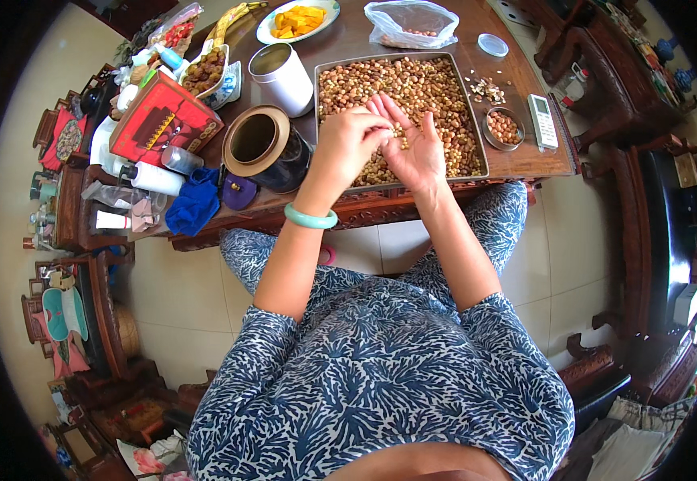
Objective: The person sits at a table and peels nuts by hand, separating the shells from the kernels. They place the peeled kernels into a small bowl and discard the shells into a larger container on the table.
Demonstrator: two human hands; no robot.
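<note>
Over a shallow metal tray (485, 163) of mixed brown and pale yellow nuts or beans (444, 90), my two hands meet. My left hand (353, 137), with a pale green bangle (310, 217) at the wrist, has its thumb and fingers pinched together. Whether something sits between those fingertips is hidden. Palm up, my right hand (419, 157) is cupped with its thumb apart, and a few small pale kernels (401, 133) appear to lie in it, beside the left fingertips.
Right of the tray are a round tin (504, 129) of brown nuts, shell scraps (488, 91) and a remote control (542, 122). Leftward stand a dark canister (267, 147), a white canister (282, 78) and a red box (165, 120). Behind lie a plastic bag (411, 24) and a fruit plate (298, 21).
</note>
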